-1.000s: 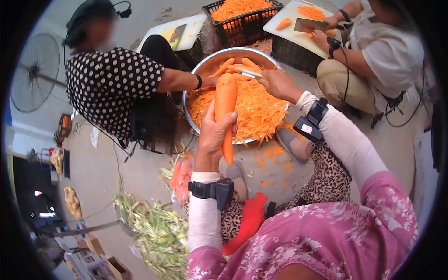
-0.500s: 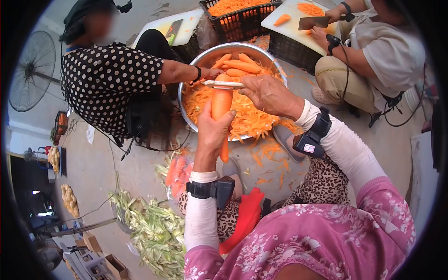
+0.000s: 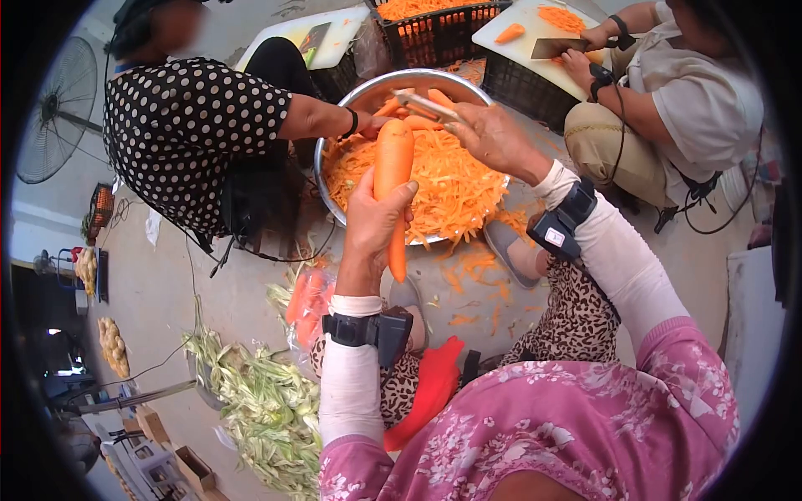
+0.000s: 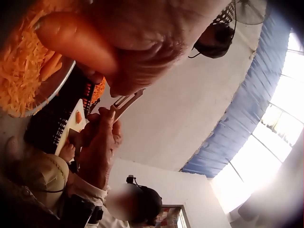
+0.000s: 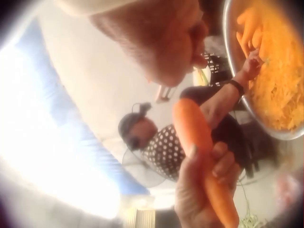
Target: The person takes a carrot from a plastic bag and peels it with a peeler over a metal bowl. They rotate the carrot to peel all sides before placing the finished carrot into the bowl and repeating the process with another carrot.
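Observation:
My left hand [image 3: 373, 225] grips a large orange carrot [image 3: 393, 159] around its lower half, thick end up and tip down, over the near edge of a metal basin [image 3: 322, 179]. In my right hand [image 3: 501, 144] is a peeler [image 3: 430, 107], its handle pinched between thumb and fingers. The peeler's head is beyond and to the right of the carrot's top, apart from it. The left wrist view shows the peeler's two-pronged frame [image 4: 128, 102]. Shredded carrot peelings [image 3: 443, 184] fill the basin, with several whole carrots [image 3: 422, 123] at its far side.
Across the basin, one person's hand [image 3: 372, 125] reaches in from the left. At right another person cuts carrot with a cleaver [image 3: 558, 48] on a white board [image 3: 522, 58]. A black crate [image 3: 434, 37] of shreds stands behind. Bagged carrots [image 3: 307, 305] and leafy husks [image 3: 259, 409] lie at left.
Half a second ago the peeler lay across the carrot's upper part; now it has lifted up and away. The carrot stays in my left hand, and the head view has shifted slightly.

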`<state>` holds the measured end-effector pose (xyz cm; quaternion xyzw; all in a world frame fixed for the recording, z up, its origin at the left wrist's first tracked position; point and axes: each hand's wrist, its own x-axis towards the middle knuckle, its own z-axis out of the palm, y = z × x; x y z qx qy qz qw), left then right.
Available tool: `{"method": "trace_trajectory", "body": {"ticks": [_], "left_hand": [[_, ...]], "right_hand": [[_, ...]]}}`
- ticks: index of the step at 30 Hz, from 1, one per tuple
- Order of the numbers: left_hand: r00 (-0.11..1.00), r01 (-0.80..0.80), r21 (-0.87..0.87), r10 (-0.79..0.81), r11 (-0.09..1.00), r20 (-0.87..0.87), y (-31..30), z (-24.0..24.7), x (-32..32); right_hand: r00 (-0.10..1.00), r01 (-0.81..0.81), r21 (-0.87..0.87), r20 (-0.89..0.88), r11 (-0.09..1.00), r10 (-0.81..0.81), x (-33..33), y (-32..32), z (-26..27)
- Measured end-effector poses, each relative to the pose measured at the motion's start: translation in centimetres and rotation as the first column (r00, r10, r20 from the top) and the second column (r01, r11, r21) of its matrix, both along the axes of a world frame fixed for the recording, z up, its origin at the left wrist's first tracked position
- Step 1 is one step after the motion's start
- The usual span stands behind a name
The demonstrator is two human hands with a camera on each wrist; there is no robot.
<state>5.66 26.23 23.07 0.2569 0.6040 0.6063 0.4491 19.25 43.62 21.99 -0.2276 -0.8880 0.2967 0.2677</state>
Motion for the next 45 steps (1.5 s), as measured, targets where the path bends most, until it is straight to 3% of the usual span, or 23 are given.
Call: {"method": "trace_trajectory", "body": {"ticks": [1, 4, 6, 9, 12, 14, 15, 17, 22, 24, 29, 31, 37, 40, 42, 43, 44, 45], "left_hand": [[1.0, 0.001, 0.006, -0.001, 1.0, 0.019, 0.0, -0.1, -0.1], [0.997, -0.004, 0.014, 0.003, 1.0, 0.08, 0.1, -0.4, -0.5], [0.993, -0.003, 0.015, 0.001, 1.0, 0.119, 0.0, -0.4, -0.5], [0.982, -0.013, 0.032, 0.006, 0.999, 0.191, 0.0, -0.2, -0.5], [0.991, 0.041, 0.043, -0.046, 0.998, 0.123, -0.5, 0.3, -0.5], [0.977, 0.178, 0.107, -0.189, 0.978, 0.097, -0.9, 1.8, 0.3], [0.974, 0.17, 0.138, -0.188, 0.976, 0.128, -0.8, 1.6, 0.2], [0.98, 0.091, 0.111, -0.108, 0.99, 0.166, -0.5, 0.6, -0.3], [0.976, 0.017, 0.079, -0.034, 0.997, 0.216, 0.0, 0.1, -0.9], [0.975, 0.0, 0.081, -0.018, 0.997, 0.223, -0.2, -0.2, -1.0], [0.955, -0.021, 0.109, -0.012, 0.994, 0.295, -0.2, -0.8, -1.5], [0.851, -0.026, 0.199, -0.083, 0.98, 0.518, -0.3, -0.9, -1.7], [0.712, -0.045, 0.25, -0.145, 0.967, 0.687, -0.3, -0.8, -1.4], [0.685, 0.029, 0.309, -0.244, 0.951, 0.686, -0.4, -1.3, -2.0], [0.671, 0.032, 0.313, -0.252, 0.949, 0.697, -0.5, -1.4, -2.1], [0.741, 0.07, 0.29, -0.245, 0.954, 0.626, -0.7, -1.2, -1.8], [0.803, 0.107, 0.259, -0.237, 0.96, 0.547, -0.9, -1.0, -1.6], [0.804, 0.123, 0.265, -0.252, 0.957, 0.538, -0.9, -0.1, -0.9]], "right_hand": [[0.994, -0.065, 0.077, -0.078, 0.995, 0.071, -0.3, -0.5, -0.4], [0.984, -0.177, 0.113, -0.005, 0.978, 0.179, -0.8, -2.0, 0.2], [0.985, -0.171, 0.033, -0.009, 0.985, 0.172, -1.1, -2.8, 0.6], [0.986, -0.155, 0.106, -0.038, 0.982, 0.16, -1.1, -2.4, 0.2], [0.998, -0.062, 0.176, 0.023, 0.982, 0.058, -0.8, -0.5, -1.7], [0.892, 0.033, 0.127, 0.444, 0.991, -0.086, -0.2, 1.1, -3.3], [0.892, 0.042, 0.12, 0.442, 0.992, -0.091, -0.1, 1.3, -3.7], [0.971, 0.149, 0.04, 0.184, 0.988, -0.154, -0.3, 2.2, -3.9], [0.998, 0.059, 0.028, -0.008, 0.998, -0.059, -0.5, 0.1, -0.9], [0.986, -0.048, 0.054, -0.158, 0.997, 0.056, -1.0, -0.9, 0.0], [0.969, -0.214, 0.089, -0.106, 0.973, 0.222, -1.3, -3.6, -0.4], [0.969, -0.228, 0.101, -0.071, 0.968, 0.236, -1.0, -4.8, 0.3], [0.966, -0.233, 0.154, -0.078, 0.96, 0.247, -1.3, -5.2, 0.1], [0.978, -0.178, 0.17, -0.074, 0.969, 0.192, -1.7, -4.1, -0.9], [0.963, -0.072, 0.277, -0.23, 0.958, 0.138, -2.8, -1.3, -2.8], [0.99, 0.03, 0.283, -0.143, 0.959, 0.011, -2.4, 0.0, -2.8], [0.989, 0.038, 0.279, -0.151, 0.96, 0.005, -1.9, 1.2, -3.0], [0.995, 0.075, 0.228, 0.044, 0.971, -0.087, -1.3, 2.0, -3.1]]}}
